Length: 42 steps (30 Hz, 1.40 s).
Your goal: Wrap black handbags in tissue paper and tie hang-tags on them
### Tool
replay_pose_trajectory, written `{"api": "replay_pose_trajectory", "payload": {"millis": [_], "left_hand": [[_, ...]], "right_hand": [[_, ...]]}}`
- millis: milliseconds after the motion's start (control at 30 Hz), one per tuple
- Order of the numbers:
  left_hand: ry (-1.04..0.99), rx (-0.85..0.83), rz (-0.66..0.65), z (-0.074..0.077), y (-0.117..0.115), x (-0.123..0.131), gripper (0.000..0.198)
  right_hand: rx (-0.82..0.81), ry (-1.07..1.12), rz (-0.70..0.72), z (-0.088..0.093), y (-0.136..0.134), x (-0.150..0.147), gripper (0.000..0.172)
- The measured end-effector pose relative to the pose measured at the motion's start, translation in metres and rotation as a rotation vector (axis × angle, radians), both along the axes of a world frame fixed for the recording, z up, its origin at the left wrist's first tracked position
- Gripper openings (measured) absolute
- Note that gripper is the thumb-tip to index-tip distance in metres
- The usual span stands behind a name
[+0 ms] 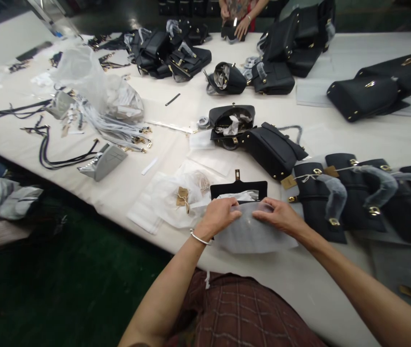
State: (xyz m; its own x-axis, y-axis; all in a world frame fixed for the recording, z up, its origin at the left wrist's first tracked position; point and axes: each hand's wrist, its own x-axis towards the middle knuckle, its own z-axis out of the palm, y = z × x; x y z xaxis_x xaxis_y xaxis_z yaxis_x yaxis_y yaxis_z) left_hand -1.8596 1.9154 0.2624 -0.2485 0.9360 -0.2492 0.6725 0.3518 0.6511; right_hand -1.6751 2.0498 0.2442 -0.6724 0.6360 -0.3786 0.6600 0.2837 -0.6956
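My left hand point(220, 217) and my right hand point(281, 216) pinch the top edge of a translucent white wrapping sheet point(254, 236), thumbs toward each other. The sheet hangs over the front of a black handbag point(263, 189), hiding most of it. Behind my fingers the bag's flap stands open, with a gold clasp piece point(237, 175) at its top. White paper stuffing point(243, 195) shows in the bag's mouth. Left of my left hand lies a brown tag point(182, 196) with string on crumpled clear plastic point(165, 200).
Finished-looking black handbags point(321, 202) with wrapped handles stand close on my right. Two more bags point(275, 149) lie just ahead. Straps point(107, 120) and a plastic bag point(82, 77) cover the left side. Across the table point(176, 113), another person's hands point(242, 29) hold a black item.
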Motion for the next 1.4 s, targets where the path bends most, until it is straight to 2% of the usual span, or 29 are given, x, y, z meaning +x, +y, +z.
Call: {"api": "replay_pose_trajectory", "payload": {"millis": [200,333,433,500,600,733,933,1267,1333,1400], "left_hand": [[0.106,0.058,-0.037,-0.007,0.006,-0.002,0.008],[0.274,0.223,-0.025,-0.011,0.003,0.005,0.02],[0.397,0.481,0.041,-0.014,-0.012,0.024,0.02],[0.409,0.625,0.009,-0.016,-0.026,0.041,0.009],[0.385,0.718,-0.067,-0.024,-0.043,0.064,0.009],[0.38,0.727,-0.048,-0.035,-0.048,0.076,0.01],[0.38,0.679,-0.038,-0.041,-0.044,0.072,0.012],[0.398,0.67,-0.044,-0.059,-0.044,0.069,0.022],[0.402,0.654,-0.051,-0.062,-0.044,0.069,0.025],[0.409,0.651,-0.051,-0.064,-0.043,0.068,0.026]], "right_hand": [[0.186,-0.073,0.014,0.0,-0.009,0.001,0.046],[0.247,-0.094,-0.008,-0.001,-0.013,0.0,0.049],[0.262,-0.097,-0.039,-0.004,-0.014,0.0,0.049],[0.253,-0.079,-0.056,-0.006,-0.015,0.001,0.046],[0.209,-0.058,-0.073,-0.008,-0.013,0.001,0.043],[0.171,-0.011,-0.083,-0.008,-0.01,0.0,0.043],[0.171,-0.002,-0.067,-0.008,-0.008,-0.003,0.041],[0.217,-0.089,-0.093,-0.018,-0.008,-0.002,0.045],[0.283,-0.05,-0.079,-0.012,-0.006,0.001,0.044],[0.486,0.052,-0.07,0.0,-0.006,0.008,0.045]]}}
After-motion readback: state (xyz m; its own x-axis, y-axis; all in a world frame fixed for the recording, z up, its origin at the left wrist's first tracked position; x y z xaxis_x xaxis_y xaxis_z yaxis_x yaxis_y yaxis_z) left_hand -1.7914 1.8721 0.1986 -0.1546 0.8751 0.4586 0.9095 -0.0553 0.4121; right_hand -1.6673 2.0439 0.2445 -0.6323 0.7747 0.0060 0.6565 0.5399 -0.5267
